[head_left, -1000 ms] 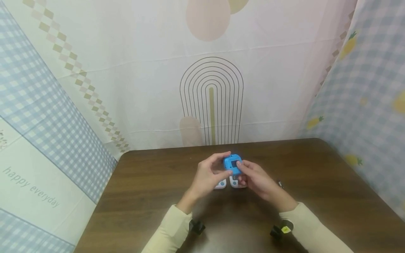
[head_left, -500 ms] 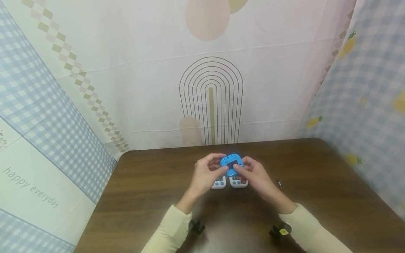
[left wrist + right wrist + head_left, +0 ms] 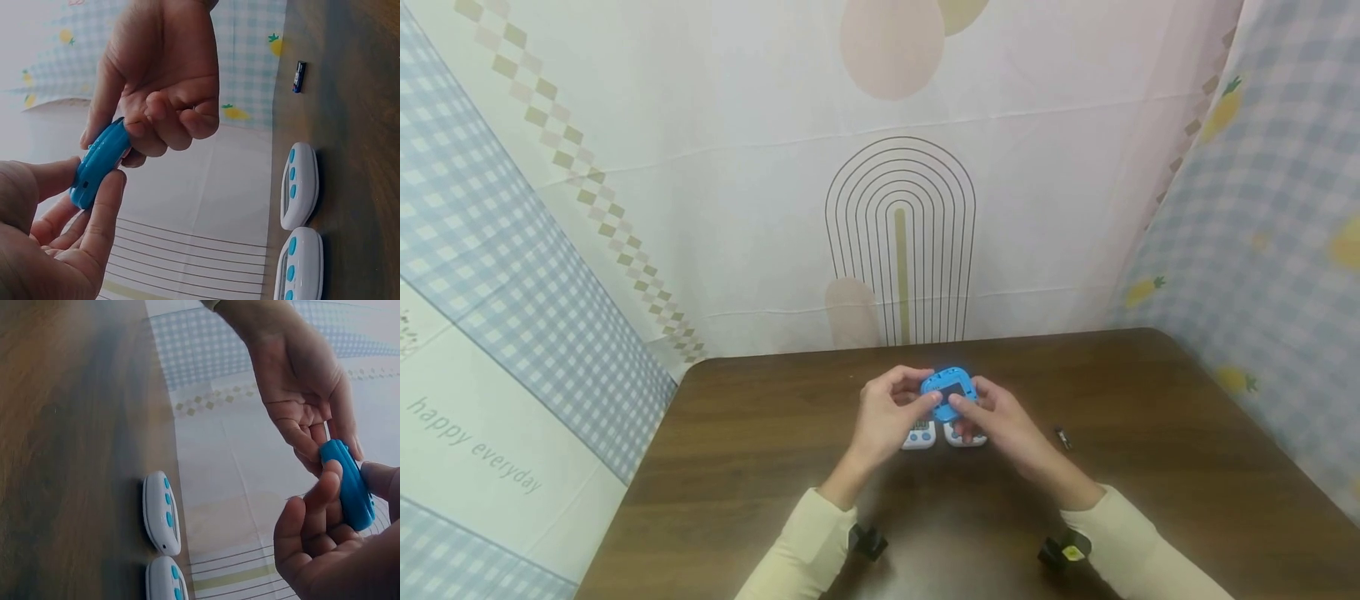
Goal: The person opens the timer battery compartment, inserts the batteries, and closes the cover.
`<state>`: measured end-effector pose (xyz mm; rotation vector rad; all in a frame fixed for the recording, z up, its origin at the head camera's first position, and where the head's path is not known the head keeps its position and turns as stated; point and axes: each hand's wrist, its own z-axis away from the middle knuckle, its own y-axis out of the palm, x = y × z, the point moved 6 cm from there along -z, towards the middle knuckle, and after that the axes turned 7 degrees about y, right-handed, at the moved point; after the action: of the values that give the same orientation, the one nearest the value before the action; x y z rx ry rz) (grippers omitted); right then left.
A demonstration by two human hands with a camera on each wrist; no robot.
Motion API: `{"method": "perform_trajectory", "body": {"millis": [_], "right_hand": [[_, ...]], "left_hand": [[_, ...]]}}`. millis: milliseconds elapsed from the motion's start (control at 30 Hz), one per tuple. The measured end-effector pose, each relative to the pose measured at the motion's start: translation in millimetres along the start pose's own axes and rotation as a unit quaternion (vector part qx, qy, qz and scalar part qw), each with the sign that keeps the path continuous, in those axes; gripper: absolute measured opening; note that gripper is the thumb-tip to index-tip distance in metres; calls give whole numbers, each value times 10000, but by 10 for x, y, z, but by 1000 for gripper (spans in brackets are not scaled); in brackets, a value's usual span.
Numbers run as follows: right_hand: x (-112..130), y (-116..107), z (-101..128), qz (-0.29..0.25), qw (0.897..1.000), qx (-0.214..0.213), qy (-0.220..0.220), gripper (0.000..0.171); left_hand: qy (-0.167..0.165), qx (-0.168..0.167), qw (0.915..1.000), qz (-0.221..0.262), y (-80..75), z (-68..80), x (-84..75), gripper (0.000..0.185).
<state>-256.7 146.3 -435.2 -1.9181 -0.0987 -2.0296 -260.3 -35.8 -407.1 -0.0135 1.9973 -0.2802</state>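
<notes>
Above the middle of the brown table, both hands hold a small blue timer with a dark screen. My left hand pinches its left edge between thumb and fingers. My right hand pinches its right edge the same way. In the left wrist view the blue timer shows edge-on between the left hand and the right hand. In the right wrist view the blue timer sits between the right hand and the left hand.
Two white timers with blue buttons lie side by side on the table under the hands. A small dark battery lies to their right. Patterned fabric walls stand close on three sides.
The blue timer has turned from a tilted pose to level, screen facing up. The right hand shifted from covering its side to pinching its right edge. Both hands stay above the white timers.
</notes>
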Motion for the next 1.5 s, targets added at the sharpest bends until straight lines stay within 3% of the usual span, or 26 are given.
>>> {"method": "perform_trajectory", "body": {"millis": [267, 700, 1500], "right_hand": [[-3, 109, 15, -364, 9972, 638, -143, 37], [-7, 136, 42, -524, 9952, 736, -365, 34], [-14, 157, 42, -493, 9955, 768, -248, 33]], "left_hand": [[35, -83, 9999, 87, 4, 11, -24, 22], [43, 0, 10000, -58, 14, 8, -34, 20], [4, 34, 10000, -84, 18, 5, -32, 21]]}}
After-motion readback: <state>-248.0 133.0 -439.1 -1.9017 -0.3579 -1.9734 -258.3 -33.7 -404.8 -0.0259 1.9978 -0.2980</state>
